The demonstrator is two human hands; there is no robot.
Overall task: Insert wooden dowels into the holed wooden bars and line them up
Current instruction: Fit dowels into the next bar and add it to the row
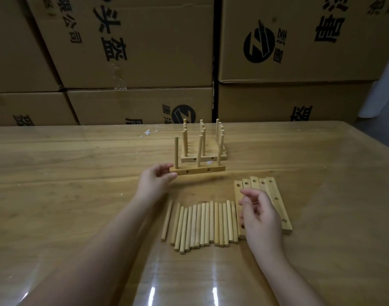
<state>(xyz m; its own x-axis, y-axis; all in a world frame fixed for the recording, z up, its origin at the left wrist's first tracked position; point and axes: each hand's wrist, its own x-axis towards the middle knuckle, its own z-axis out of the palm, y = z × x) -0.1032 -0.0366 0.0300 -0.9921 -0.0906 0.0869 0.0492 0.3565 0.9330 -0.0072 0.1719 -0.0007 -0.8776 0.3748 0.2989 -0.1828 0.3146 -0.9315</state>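
Observation:
My left hand grips the left end of a holed wooden bar that carries three upright dowels and hangs just above the table. Behind it stand several finished bars with dowels, lined up in a row. A row of loose dowels lies flat in front of me. To their right lie several empty holed bars side by side. My right hand hovers over the left part of those bars, fingers apart and curled, holding nothing.
The work surface is a glossy wooden table with a clear cover. Stacked cardboard boxes with black print form a wall right behind the table's far edge. A pale cloth or bag shows at the far right.

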